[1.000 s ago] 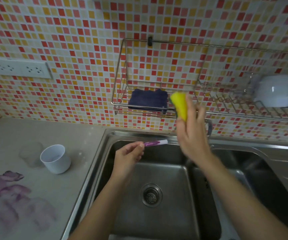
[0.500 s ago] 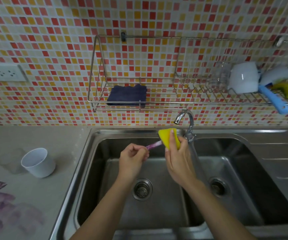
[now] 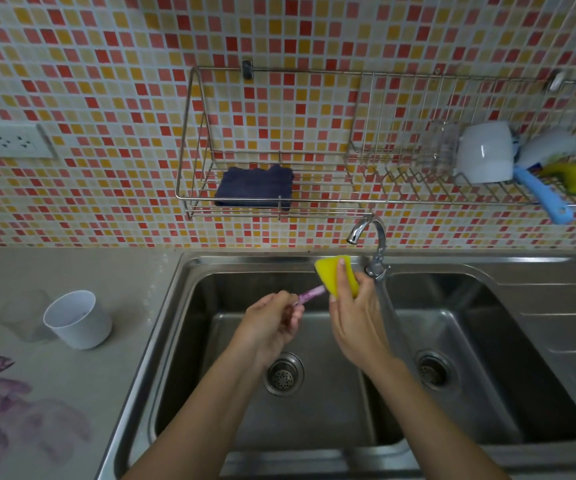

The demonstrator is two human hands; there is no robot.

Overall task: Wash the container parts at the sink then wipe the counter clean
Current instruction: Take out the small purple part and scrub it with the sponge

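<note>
Over the left basin of the steel double sink (image 3: pixel 189 292), my left hand (image 3: pixel 272 322) grips a thin purple-stained straw-like part (image 3: pixel 310 293) that points right. My right hand (image 3: pixel 355 317) holds a folded yellow sponge (image 3: pixel 338 275), whose lower edge meets the part's tip. On the counter to the left stands a white cup (image 3: pixel 78 318) tilted on its side rim, with a clear cup (image 3: pixel 24 315) beside it. Purple smears (image 3: pixel 5 403) stain the counter (image 3: pixel 71 268) at the near left.
A tap (image 3: pixel 369 237) stands between the basins, no water visible. A wall rack (image 3: pixel 279 202) carries a dark blue cloth (image 3: pixel 255 185); its right part holds a glass, a white mug (image 3: pixel 485 152), a blue-handled brush (image 3: pixel 543 197) and another yellow sponge. A socket (image 3: pixel 9 142) sits on the tiled wall.
My right hand came down from the rack with the yellow sponge and brought it against the tip of the purple part. The view shifted left and down.
</note>
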